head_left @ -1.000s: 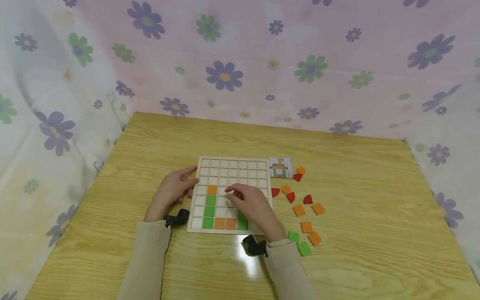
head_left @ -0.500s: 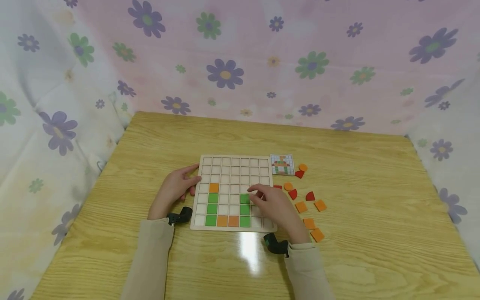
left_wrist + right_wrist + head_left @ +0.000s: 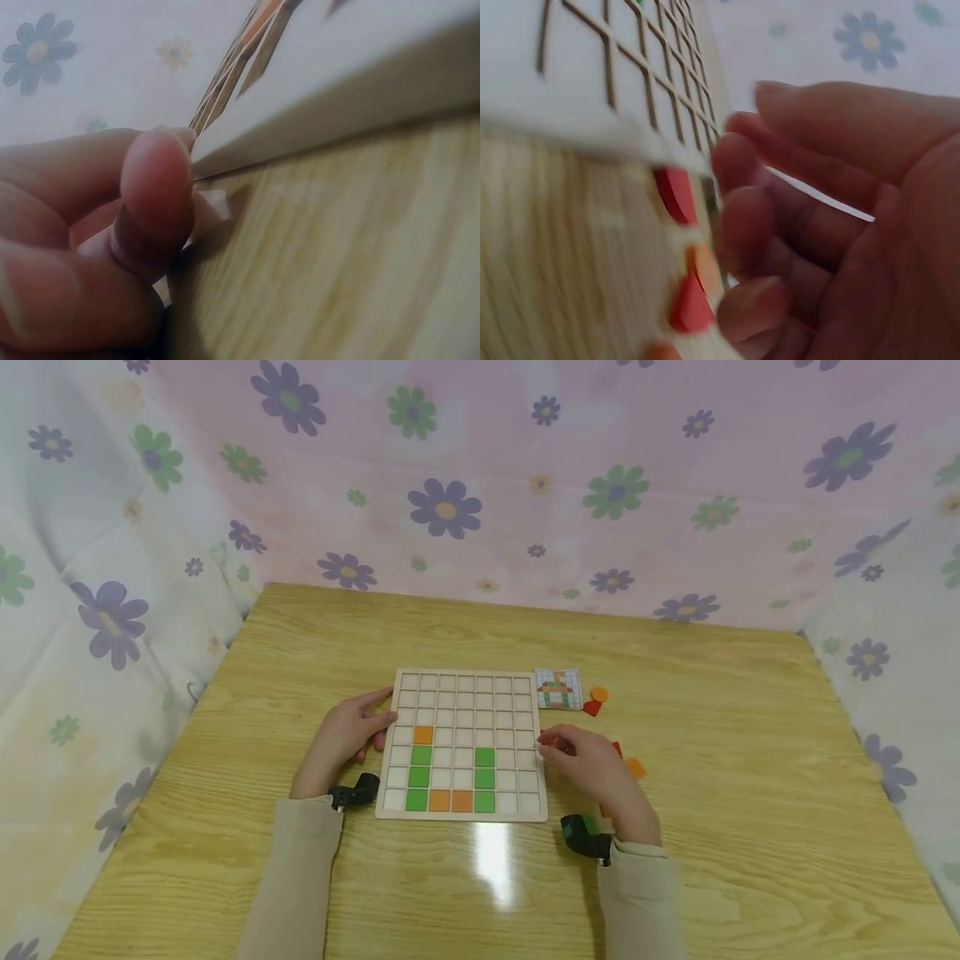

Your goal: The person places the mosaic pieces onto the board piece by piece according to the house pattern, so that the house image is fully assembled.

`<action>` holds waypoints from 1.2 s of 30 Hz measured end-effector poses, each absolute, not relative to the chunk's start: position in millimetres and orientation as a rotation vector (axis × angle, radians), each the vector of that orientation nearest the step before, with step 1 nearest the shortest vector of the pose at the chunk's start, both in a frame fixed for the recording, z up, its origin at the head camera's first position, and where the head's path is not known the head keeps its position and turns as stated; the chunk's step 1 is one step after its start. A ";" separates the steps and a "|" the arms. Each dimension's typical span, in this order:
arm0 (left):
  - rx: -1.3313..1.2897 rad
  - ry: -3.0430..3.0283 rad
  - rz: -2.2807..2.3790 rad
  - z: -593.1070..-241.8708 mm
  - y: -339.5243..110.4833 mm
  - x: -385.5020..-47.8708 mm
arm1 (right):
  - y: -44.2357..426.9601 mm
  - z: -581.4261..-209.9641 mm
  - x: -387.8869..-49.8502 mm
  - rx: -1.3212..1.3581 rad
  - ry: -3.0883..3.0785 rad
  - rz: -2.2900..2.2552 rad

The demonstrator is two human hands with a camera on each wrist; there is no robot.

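Observation:
A wooden grid board lies on the table in front of me. Its left column of green square tiles has an orange tile above it. Orange tiles fill the bottom row between that column and a right column of green tiles. My left hand rests its thumb and fingertips against the board's left edge. My right hand, fingers loosely bent and nothing visible between them, hovers just off the board's right edge. In the right wrist view, a red quarter-round piece lies near those fingertips.
A small pattern card touches the board's upper right corner. Beside it lie an orange disc and a red piece. An orange square shows past the right hand, which covers other loose pieces. Flowered cloth surrounds the table.
My right hand has moved rightward off the board towards the loose pieces, uncovering the right green column. The left hand has stayed at the board's edge.

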State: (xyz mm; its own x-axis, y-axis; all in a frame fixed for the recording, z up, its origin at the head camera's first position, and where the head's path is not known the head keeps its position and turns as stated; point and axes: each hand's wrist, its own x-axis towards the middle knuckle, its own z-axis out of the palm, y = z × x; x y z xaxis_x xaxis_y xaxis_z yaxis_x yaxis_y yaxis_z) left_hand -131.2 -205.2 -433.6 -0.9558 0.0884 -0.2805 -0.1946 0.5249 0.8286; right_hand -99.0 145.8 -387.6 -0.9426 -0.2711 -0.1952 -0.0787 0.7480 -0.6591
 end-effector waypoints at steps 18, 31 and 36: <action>-0.125 2.454 1.403 -438.6 -205.2 -127.7 | 203.9 -387.2 -93.1 -0.130 2.578 -0.939; -0.084 2.469 1.419 -432.9 -206.7 -130.1 | 209.4 -392.4 -92.8 -0.246 2.559 -0.909; -0.065 2.473 1.430 -432.2 -206.6 -130.8 | 205.6 -389.6 -92.2 -0.194 2.564 -0.885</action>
